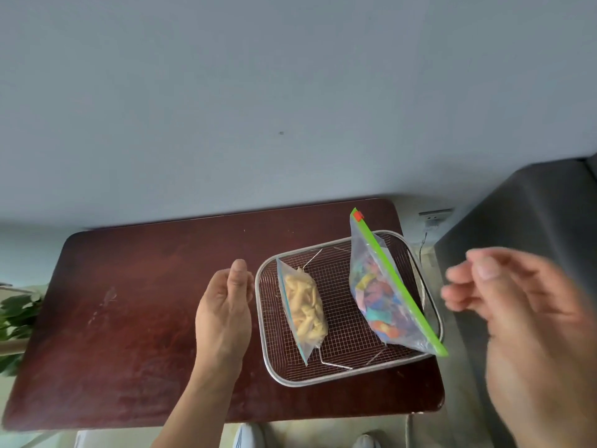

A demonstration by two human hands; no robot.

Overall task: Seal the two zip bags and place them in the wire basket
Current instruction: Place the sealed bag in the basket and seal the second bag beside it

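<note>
A wire basket sits on the right part of a dark red table. Inside it on the left stands a clear zip bag of pale pasta. On the right a second zip bag with colourful pieces leans against the basket's right rim, its green zip strip and red slider on top. My left hand hovers just left of the basket, fingers apart, holding nothing. My right hand, blurred, is right of the basket, fingers loosely curled and apart from the colourful bag.
A dark grey sofa stands right of the table. Green plant leaves show at the left edge. A wall socket is behind the table. My shoes show below the table's near edge.
</note>
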